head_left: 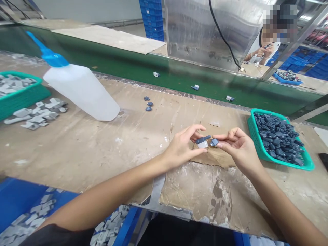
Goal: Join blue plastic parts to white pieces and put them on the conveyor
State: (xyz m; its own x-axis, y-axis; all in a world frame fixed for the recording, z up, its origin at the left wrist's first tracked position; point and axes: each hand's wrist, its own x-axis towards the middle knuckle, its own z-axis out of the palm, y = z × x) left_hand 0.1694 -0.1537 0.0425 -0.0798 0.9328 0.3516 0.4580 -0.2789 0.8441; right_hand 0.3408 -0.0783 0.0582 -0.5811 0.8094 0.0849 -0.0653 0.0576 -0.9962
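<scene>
The fingers of the left hand (179, 147) pinch a white-and-blue plastic part (202, 142); the right hand's (238, 148) pinch a small dark blue piece (214, 142) just beside it. Right of the hands, a teal basket (257, 140) brims with dark blue pieces (278, 138); left of them, another teal basket (20, 97) holds grey parts (12, 84).

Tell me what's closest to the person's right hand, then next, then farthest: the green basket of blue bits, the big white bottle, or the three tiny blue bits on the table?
In the head view, starting from the right hand:
1. Teal plastic mesh basket of dark blue parts, just to the hand's right.
2. Three small dark blue parts, on the table, ahead and left.
3. White plastic bottle with a blue nozzle, farther left.
</scene>
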